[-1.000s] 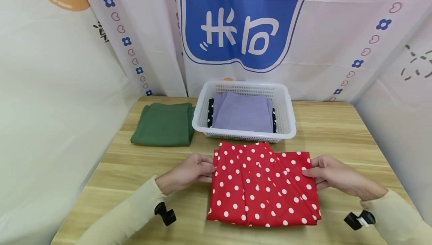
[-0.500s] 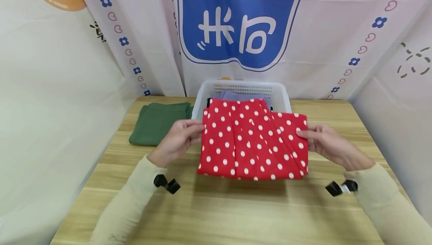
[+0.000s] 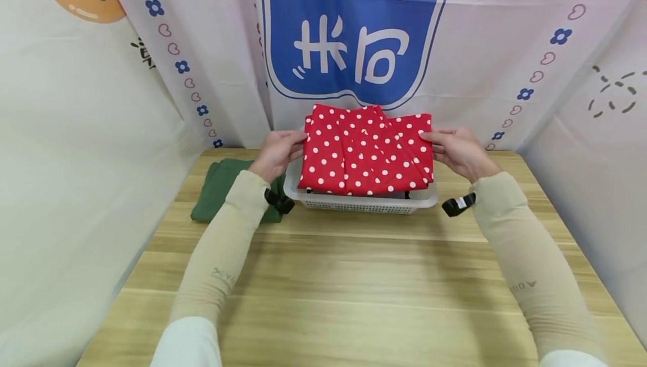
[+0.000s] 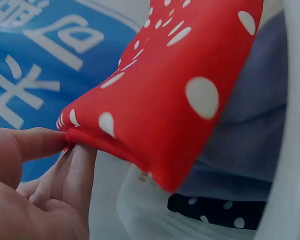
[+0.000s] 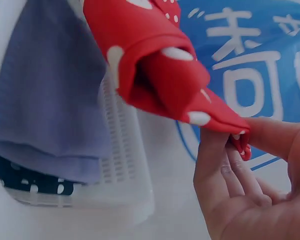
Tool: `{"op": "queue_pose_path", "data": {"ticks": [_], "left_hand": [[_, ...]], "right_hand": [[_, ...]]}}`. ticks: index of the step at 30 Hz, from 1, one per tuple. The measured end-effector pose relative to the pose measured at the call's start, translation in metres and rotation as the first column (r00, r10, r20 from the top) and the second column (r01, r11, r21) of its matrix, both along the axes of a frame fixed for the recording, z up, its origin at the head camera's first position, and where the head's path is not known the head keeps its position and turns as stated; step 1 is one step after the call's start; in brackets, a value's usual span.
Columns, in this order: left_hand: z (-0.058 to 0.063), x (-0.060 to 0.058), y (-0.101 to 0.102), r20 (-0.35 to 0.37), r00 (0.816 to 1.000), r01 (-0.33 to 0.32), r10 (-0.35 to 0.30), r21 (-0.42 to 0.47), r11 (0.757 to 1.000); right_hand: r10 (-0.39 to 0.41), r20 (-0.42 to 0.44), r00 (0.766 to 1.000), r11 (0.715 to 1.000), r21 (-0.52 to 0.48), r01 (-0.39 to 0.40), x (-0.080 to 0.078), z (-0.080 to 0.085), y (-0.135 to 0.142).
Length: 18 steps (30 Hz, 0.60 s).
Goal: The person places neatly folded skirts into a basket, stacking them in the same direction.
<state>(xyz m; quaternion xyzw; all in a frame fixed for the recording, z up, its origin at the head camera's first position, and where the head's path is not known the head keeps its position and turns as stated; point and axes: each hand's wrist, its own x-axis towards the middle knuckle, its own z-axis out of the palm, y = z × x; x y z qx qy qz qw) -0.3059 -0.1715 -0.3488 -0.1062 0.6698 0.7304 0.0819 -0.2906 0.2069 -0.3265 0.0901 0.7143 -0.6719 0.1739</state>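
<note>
A folded red cloth with white polka dots (image 3: 366,150) hangs over the white plastic basket (image 3: 361,205) at the back of the table. My left hand (image 3: 279,152) pinches its left edge between thumb and fingers; the right hand (image 3: 457,150) pinches the opposite edge. In the left wrist view, the left hand (image 4: 45,175) holds a corner of the cloth above the basket. Below the cloth, the right wrist view shows a folded purple cloth (image 5: 50,95) lying in the basket on a black cloth with white dots (image 5: 32,182).
A folded green cloth (image 3: 219,190) lies on the wooden table (image 3: 364,288) left of the basket, partly behind the left forearm. Directly behind the basket hangs a white curtain with a blue printed panel (image 3: 354,35). White cloth walls (image 3: 76,187) flank both sides.
Both hands have lifted the red polka-dot cloth from the front of the table and carried it forward over the basket. It now covers most of the basket in the head view.
</note>
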Motion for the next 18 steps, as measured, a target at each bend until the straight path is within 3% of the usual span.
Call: {"op": "queue_pose_path", "data": {"ticks": [4, 8, 11, 13, 15, 17, 18], "left_hand": [[-0.006, -0.018, 0.002, 0.023, 1.0, 0.0, 0.003, -0.113, 0.994], [-0.016, -0.023, 0.002, 0.036, 0.999, 0.014, -0.007, -0.198, 0.98], [-0.021, -0.026, -0.005, -0.025, 1.0, 0.005, -0.012, -0.294, 0.956], [-0.021, -0.027, -0.017, -0.109, 0.994, -0.019, -0.031, -0.428, 0.904], [-0.022, -0.027, -0.034, -0.191, 0.979, -0.047, -0.072, -0.554, 0.831], [-0.027, -0.026, -0.054, -0.233, 0.96, -0.057, -0.156, -0.708, 0.704], [-0.031, -0.024, -0.065, -0.232, 0.95, -0.054, -0.208, -0.781, 0.623]], "right_hand": [[-0.009, -0.013, 1.0, 0.998, 0.066, 0.01, -0.017, -0.01, -0.005], [0.013, -0.036, 0.999, 0.991, 0.134, -0.008, -0.025, -0.025, -0.009], [0.07, -0.114, 0.991, 0.951, 0.307, -0.031, -0.025, -0.033, -0.009], [0.106, -0.18, 0.978, 0.899, 0.437, -0.018, -0.023, -0.036, -0.007], [0.126, -0.227, 0.966, 0.844, 0.536, 0.016, -0.021, -0.038, -0.004], [0.176, -0.264, 0.948, 0.795, 0.606, 0.021, -0.02, -0.039, -0.002], [0.215, -0.27, 0.939, 0.77, 0.638, 0.006, -0.02, -0.039, -0.002]]}}
